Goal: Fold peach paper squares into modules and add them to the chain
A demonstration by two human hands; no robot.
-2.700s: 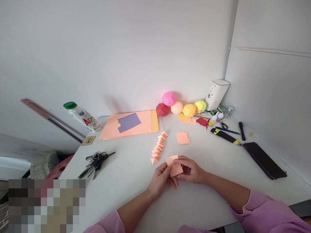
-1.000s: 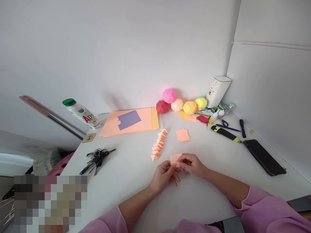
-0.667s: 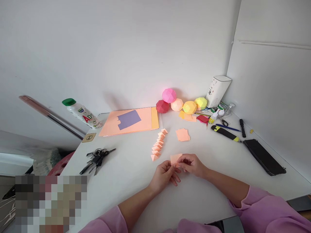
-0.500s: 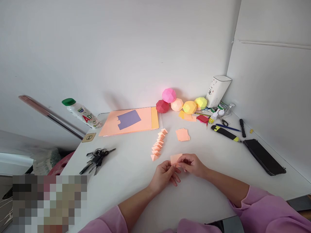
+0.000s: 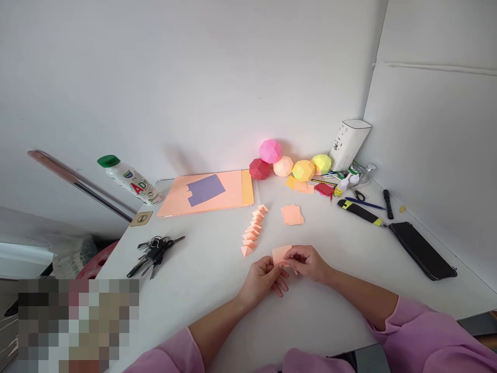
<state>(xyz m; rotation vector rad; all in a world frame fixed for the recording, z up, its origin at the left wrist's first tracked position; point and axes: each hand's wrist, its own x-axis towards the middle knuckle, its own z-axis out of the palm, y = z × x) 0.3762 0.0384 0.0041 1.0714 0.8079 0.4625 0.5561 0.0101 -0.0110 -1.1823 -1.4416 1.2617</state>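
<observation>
In the head view, both hands meet over the white table [image 5: 186, 300], at a small peach paper piece [image 5: 280, 254]. The left hand [image 5: 259, 282] grips its lower edge between thumb and fingers, the other fingers loosely spread below; the right hand [image 5: 309, 264] pinches its right side with thumb and forefinger. The paper is raised toward the far side of the hands, and its fold is partly hidden by the fingers.

Just beyond the hands, a row of folded peach paper units [image 5: 251, 235] runs away to the left of a stack of peach squares [image 5: 292, 215]. Farther left, a purple sheet [image 5: 205, 189] lies on large peach sheets [image 5: 233, 194], near a tilted white bottle [image 5: 135, 184] and a bunch of keys [image 5: 157, 253]. Faceted paper balls [image 5: 271, 151] sit by the wall; a glue bottle [image 5: 340, 187], a utility knife [image 5: 359, 212] and a black case [image 5: 423, 251] lie to the right
</observation>
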